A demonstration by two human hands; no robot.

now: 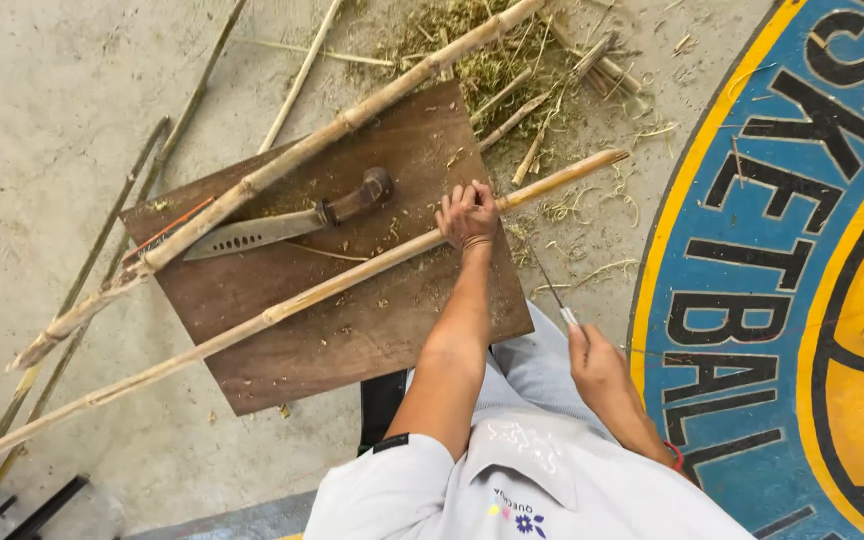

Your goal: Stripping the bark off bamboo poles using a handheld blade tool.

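Fingers of the left hand (468, 214) were curled tight around a long bamboo pole (282, 310), pinning it across the wooden board (352, 340); a machete (282, 222) lay on the board's far side beside a second pole (282, 165); right of that, near the lap, the right hand (597, 365) pinched a thin knife (557, 295); bamboo shavings (492, 60) lay far off.

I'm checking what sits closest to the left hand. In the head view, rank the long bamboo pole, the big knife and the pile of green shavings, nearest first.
From the left hand:
1. Long bamboo pole, gripped under it across the wooden board.
2. Big knife, lying on the board, handle end towards the hand.
3. Pile of green shavings, on the floor beyond the board.
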